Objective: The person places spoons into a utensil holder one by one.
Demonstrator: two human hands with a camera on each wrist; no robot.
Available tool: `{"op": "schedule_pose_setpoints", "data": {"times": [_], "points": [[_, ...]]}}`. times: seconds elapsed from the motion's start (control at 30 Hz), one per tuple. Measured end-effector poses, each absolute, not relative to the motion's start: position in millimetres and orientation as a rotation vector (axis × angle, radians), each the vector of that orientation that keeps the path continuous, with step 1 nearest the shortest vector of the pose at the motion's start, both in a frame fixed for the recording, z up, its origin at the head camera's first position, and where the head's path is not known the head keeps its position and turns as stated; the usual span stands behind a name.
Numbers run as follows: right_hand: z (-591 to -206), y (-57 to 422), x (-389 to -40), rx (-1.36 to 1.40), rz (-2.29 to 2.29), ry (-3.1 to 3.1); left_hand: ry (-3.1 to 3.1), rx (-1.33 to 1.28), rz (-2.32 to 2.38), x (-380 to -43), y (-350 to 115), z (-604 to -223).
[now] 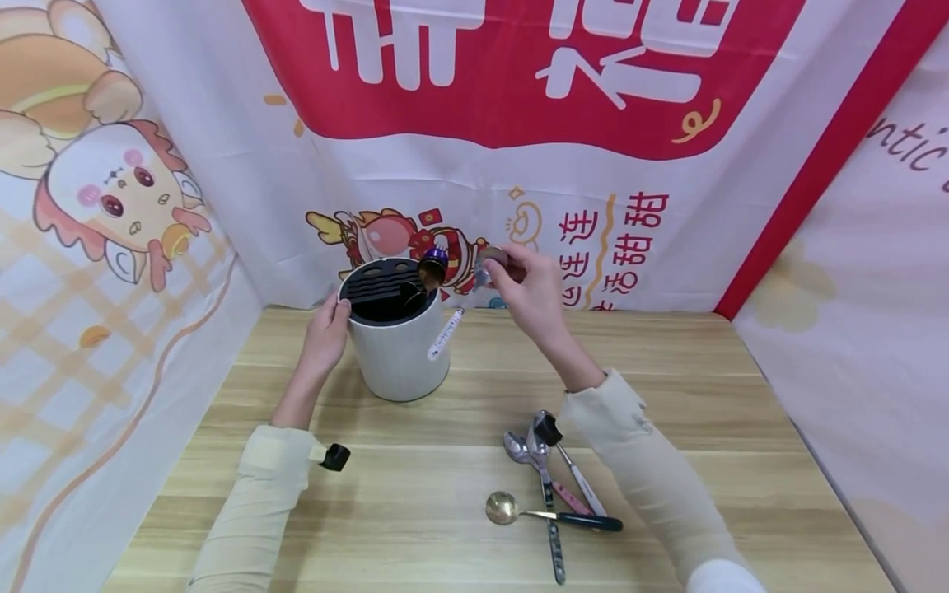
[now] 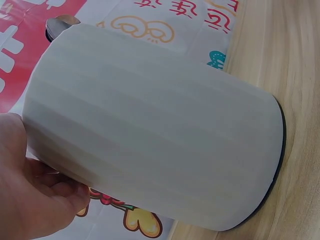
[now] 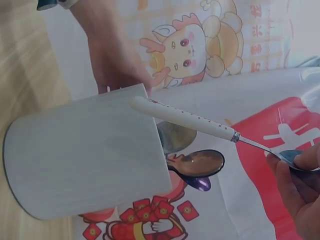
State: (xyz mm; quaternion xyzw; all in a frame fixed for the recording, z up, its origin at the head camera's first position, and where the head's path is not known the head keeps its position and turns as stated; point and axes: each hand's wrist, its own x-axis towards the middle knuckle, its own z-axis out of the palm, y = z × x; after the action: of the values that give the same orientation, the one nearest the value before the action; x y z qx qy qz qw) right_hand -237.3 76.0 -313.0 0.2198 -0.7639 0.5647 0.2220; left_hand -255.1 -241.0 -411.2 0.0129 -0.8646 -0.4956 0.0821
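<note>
A white ribbed utensil holder [image 1: 396, 362] with a black slotted top stands upright near the back of the table. My left hand [image 1: 328, 333] grips its left side, thumb at the rim and fingers around the outer wall. Spoons [image 3: 202, 163] stick out of the holder bowl-up, one brownish and one purple-blue. Beside the holder's right side, my right hand [image 1: 535, 288] pinches a spoon [image 3: 187, 119] by its metal bowl. That spoon's white patterned handle slants down and overlaps the holder's wall in the head view.
Several spoons lie crossed on the table [image 1: 415, 511] at front right, among them a gold-bowled spoon [image 1: 502, 508] with a black handle. Printed cloth [image 1: 415, 165] hangs behind the table and along both sides. A small black wrist device [image 1: 336, 457] juts from the left sleeve.
</note>
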Motion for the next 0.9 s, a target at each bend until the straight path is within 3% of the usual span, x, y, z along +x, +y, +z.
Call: {"op": "schedule_pose_setpoints", "data": {"times": [0.9], "points": [[-277, -5, -266, 0.724, 1.321, -2.121, -2.56, 0.041, -1.506, -258, -240, -414]]}}
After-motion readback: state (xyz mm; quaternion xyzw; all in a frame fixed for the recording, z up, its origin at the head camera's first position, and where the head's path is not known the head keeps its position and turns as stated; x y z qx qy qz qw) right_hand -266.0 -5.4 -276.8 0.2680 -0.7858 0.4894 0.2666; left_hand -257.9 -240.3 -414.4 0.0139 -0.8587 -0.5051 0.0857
